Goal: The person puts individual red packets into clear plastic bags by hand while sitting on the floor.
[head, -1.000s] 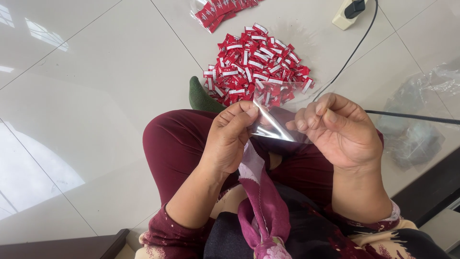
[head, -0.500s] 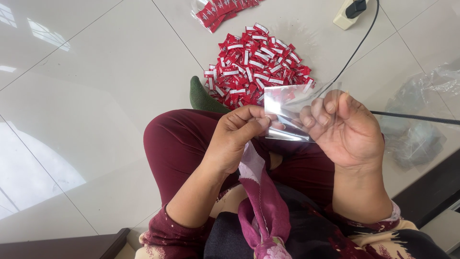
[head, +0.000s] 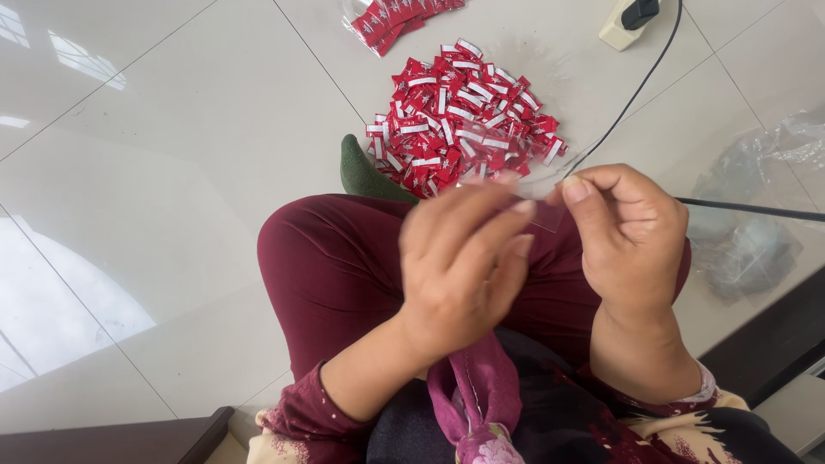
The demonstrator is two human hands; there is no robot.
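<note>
Sitting on the floor [head: 155, 172], a person is seen from above with both hands raised over the lap, and between them a small clear bag [head: 537, 185] is held at its upper edge. The left hand [head: 460, 266] is curled, its fingers blurred, with the tips pressed to the film; the right hand [head: 632, 236] is closed in a pinch, thumb against forefinger, on the bag's other side. The film seems to be gripped at opposite edges so that its mouth can be parted — a judgement from the pinch on each side, since the opening itself cannot be made out through the blur. The bag is kept just in front of the knees and close to the pile [head: 460, 116] of red-and-white packets, which lies within easy reach ahead. A filled bag [head: 395, 17] of the same packets is set farther off at the top edge, well apart from the pile. A green foot [head: 365, 176] is tucked beside the pile, touching its near edge. The surface is pale glossy tile, in which window light is mirrored at the left. A black cable [head: 636, 99] is run from a power strip [head: 632, 21] across the tiles, and crumpled plastic [head: 756, 215] is left at the right — near a dark threshold.
</note>
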